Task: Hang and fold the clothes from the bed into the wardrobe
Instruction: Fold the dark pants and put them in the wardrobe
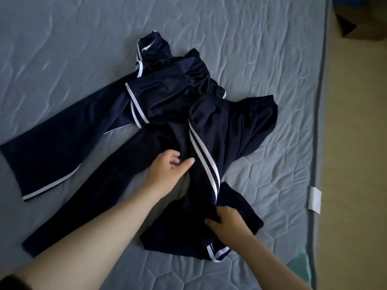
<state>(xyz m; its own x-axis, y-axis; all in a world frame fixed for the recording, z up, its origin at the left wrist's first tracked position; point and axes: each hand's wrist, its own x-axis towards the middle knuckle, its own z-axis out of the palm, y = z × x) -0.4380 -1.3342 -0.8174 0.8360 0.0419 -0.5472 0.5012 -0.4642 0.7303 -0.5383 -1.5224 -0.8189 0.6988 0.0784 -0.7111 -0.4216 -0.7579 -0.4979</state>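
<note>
In the middle of the frame, on a grey quilted mattress, there's a crumpled spread of navy sportswear, and the piece being worked on is a pair of navy track pants with two white stripes running down the side. The elastic waistband sits centre right, and the legs trail toward the lower part of the frame.

The left hand is right in the centre, just left of the stripes. Its fingers are curled into a fold of the pants fabric and the thumb lies out along the cloth. The right hand is lower and to the right, on the leg end, with fingers bent round the fabric and gripping it, thumb spread off to the left.

A bunched heap of the same navy material with more white stripes sits above centre, and a flat wide leg with thin white piping stretches out to the left edge. Honestly can't tell if that's one garment or two.

Off to the right, a white tag sticks out from the mattress edge, then beige floor, with a cardboard box in the upper right corner.
</note>
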